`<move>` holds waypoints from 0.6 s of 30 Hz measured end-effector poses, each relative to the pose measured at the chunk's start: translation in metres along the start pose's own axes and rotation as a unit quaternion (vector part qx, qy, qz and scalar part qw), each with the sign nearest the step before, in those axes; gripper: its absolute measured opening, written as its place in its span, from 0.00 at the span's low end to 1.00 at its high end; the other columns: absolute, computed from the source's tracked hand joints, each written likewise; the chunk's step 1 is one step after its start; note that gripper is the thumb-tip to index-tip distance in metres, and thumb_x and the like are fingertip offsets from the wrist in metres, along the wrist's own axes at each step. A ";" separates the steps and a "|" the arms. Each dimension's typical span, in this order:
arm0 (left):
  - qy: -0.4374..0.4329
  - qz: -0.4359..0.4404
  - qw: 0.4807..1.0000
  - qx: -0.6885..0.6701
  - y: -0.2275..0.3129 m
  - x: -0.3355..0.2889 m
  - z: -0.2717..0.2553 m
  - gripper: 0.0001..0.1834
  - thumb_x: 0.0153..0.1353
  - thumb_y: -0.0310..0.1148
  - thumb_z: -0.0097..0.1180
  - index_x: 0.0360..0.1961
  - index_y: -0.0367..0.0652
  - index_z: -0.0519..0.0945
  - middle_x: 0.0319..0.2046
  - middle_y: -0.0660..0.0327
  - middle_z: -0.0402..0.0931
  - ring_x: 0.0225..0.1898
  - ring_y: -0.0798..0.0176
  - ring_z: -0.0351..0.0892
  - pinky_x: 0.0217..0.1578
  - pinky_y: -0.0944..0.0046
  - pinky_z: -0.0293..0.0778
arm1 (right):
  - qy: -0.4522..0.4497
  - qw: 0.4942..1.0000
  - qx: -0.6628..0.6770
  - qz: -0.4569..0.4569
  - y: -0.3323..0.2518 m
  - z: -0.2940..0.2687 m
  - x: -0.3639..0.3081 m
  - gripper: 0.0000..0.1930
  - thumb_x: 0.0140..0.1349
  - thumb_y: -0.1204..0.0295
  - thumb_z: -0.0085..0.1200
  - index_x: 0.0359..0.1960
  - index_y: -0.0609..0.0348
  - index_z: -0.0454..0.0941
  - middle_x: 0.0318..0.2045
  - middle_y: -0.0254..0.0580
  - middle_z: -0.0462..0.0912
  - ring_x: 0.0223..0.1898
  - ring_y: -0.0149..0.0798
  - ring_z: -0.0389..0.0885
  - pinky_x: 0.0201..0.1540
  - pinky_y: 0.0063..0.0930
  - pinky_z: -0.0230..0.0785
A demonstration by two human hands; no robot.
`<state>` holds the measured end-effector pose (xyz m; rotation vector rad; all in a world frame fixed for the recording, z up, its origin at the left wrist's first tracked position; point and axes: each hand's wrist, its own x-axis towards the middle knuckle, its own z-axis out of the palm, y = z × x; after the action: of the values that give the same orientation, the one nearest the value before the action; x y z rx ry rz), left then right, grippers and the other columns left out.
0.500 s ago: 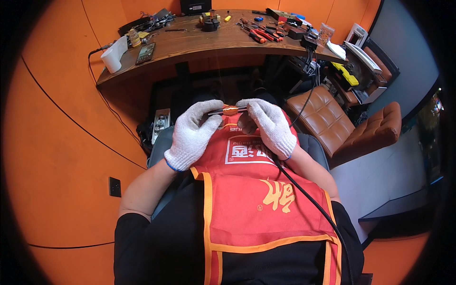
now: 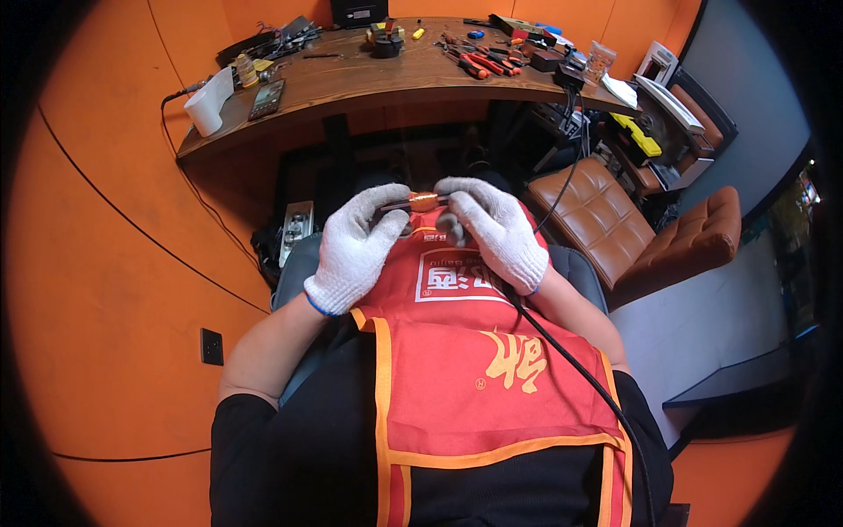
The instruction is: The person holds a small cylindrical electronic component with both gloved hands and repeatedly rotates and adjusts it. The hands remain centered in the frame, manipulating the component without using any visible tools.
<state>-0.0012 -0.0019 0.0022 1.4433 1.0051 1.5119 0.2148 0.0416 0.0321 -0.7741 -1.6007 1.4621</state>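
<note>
Above my lap is a small copper-coloured coil (image 2: 423,202) on a thin dark rod (image 2: 395,206), held level between my hands. My left hand (image 2: 358,241), in a white knitted glove, pinches the rod's left end between thumb and fingers. At the right end, my right hand (image 2: 499,230), gloved the same way, has its fingers and thumb closed round the short bit of rod beside the coil. Its lower fingers are curled beneath and look dirty and a little blurred. The fingertips partly hide both rod ends.
A wooden desk (image 2: 378,77) ahead carries red-handled pliers (image 2: 474,63), a phone (image 2: 267,100), a white paper roll (image 2: 207,112) and loose parts. To the right stands a brown padded chair (image 2: 597,211). A black cable (image 2: 571,356) crosses my red apron (image 2: 492,386).
My right thumb and fingers have shifted slightly on the rod, and the coil appears turned a little. My left hand has barely moved.
</note>
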 end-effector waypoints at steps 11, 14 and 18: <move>-0.015 -0.051 0.998 -0.018 -0.001 0.000 -0.002 0.18 0.68 0.23 0.59 0.58 0.33 0.78 0.51 0.56 0.82 0.50 0.66 0.82 0.54 0.66 0.78 | 0.027 0.995 -0.047 -0.078 0.005 0.005 0.003 0.17 0.77 0.67 0.48 0.60 0.66 0.75 0.39 0.38 0.82 0.39 0.27 0.79 0.45 0.21 0.73; -0.008 -0.005 1.000 0.001 -0.001 0.000 0.000 0.17 0.69 0.24 0.59 0.58 0.33 0.78 0.50 0.56 0.82 0.48 0.66 0.83 0.51 0.66 0.80 | 0.003 0.999 -0.037 -0.037 0.000 -0.001 0.001 0.17 0.78 0.66 0.48 0.60 0.66 0.75 0.37 0.37 0.83 0.37 0.27 0.78 0.44 0.19 0.72; -0.004 0.013 0.999 0.042 0.002 -0.001 -0.001 0.16 0.70 0.23 0.56 0.58 0.34 0.78 0.48 0.56 0.83 0.41 0.67 0.84 0.46 0.67 0.82 | -0.038 0.998 0.005 0.042 0.000 -0.003 0.000 0.17 0.78 0.66 0.47 0.59 0.66 0.75 0.35 0.36 0.82 0.34 0.26 0.78 0.43 0.18 0.71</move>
<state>-0.0022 -0.0031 0.0036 1.5249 1.0592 1.4971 0.2171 0.0428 0.0325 -0.7970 -1.6333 1.5759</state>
